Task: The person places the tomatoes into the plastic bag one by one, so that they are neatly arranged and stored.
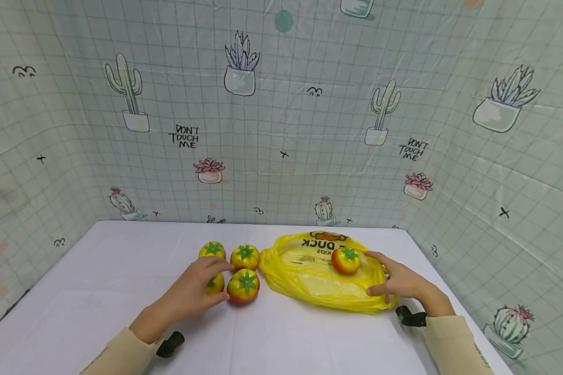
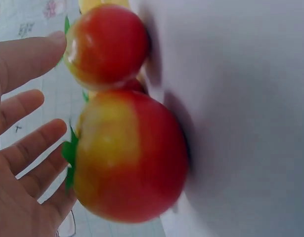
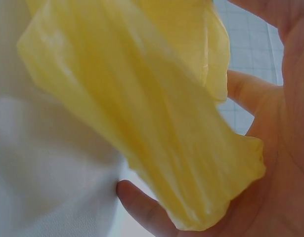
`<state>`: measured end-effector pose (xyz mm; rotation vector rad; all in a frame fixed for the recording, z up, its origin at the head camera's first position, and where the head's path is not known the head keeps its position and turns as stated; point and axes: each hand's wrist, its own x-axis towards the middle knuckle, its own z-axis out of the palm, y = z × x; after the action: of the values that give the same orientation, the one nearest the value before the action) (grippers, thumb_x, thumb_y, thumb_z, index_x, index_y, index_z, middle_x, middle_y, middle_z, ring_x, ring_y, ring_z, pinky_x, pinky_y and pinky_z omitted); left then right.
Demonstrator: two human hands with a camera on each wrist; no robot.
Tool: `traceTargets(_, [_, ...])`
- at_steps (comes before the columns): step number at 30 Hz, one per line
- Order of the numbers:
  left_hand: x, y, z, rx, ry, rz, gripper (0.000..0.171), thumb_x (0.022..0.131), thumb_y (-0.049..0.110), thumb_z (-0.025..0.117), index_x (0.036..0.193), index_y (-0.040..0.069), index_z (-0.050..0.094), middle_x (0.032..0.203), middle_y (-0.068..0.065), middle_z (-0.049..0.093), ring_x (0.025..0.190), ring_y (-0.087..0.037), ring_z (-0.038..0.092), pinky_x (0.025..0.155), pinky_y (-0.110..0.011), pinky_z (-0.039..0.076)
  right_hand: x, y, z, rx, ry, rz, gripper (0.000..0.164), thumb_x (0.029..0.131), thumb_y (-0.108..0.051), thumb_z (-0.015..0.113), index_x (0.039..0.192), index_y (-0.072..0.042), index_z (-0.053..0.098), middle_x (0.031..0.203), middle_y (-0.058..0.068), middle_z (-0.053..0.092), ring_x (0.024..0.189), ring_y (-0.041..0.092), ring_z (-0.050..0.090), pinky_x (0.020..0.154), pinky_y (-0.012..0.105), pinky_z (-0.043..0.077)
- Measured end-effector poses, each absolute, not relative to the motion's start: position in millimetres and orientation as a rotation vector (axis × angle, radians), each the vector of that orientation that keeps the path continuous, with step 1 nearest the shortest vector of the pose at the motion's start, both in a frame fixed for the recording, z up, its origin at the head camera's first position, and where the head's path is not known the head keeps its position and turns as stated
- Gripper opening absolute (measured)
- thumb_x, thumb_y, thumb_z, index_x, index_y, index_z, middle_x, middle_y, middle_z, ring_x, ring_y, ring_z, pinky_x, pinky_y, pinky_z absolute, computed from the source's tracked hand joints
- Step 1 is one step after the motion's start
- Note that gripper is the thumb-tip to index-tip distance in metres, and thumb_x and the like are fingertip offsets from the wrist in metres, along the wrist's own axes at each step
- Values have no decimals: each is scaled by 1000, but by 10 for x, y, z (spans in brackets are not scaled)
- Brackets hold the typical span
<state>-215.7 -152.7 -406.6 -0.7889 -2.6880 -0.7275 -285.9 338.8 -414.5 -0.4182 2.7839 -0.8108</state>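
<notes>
Several red-and-yellow tomatoes with green star-shaped tops stand grouped left of centre, among them a front one (image 1: 243, 286) and a back one (image 1: 245, 257). My left hand (image 1: 194, 291) is spread over the group's left side, partly hiding one tomato (image 1: 215, 284). Its thumb tip overlaps the front tomato's edge in the head view. Nearest in the left wrist view is a large tomato (image 2: 134, 158). A yellow plastic bag (image 1: 309, 294) lies flat at the right, one tomato (image 1: 345, 260) on its printed side. Around the bag's right end my right hand (image 1: 399, 278) is spread, fingers apart.
A white cloth (image 1: 98, 291) covers the table. Grid-patterned curtains (image 1: 281, 120) with cactus drawings stand behind and on both sides. Each wrist wears a small black camera, one on the left (image 1: 171, 344) and one on the right (image 1: 410, 316).
</notes>
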Motion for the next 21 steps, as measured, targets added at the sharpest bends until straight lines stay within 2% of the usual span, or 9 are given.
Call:
traceTargets(12, [-2142, -1691, -4157, -725, -2664, -716, 55, 71, 23, 85, 121, 15, 64, 120, -3, 56, 110, -26, 51, 93, -52, 41, -2869, 3356, -4143, -425, 2778, -811, 95, 72, -41, 78, 149, -18, 28, 150, 22, 30, 130, 45, 35, 98, 69, 29])
traceTargets(21, [-2167, -1730, -4169, -673, -2734, -818, 54, 74, 25, 82, 123, 15, 62, 123, -3, 51, 113, -27, 47, 95, -51, 41, -2855, 3383, -4144, -409, 2789, -793, 95, 71, -43, 78, 149, -20, 28, 150, 22, 30, 129, 44, 36, 97, 69, 30])
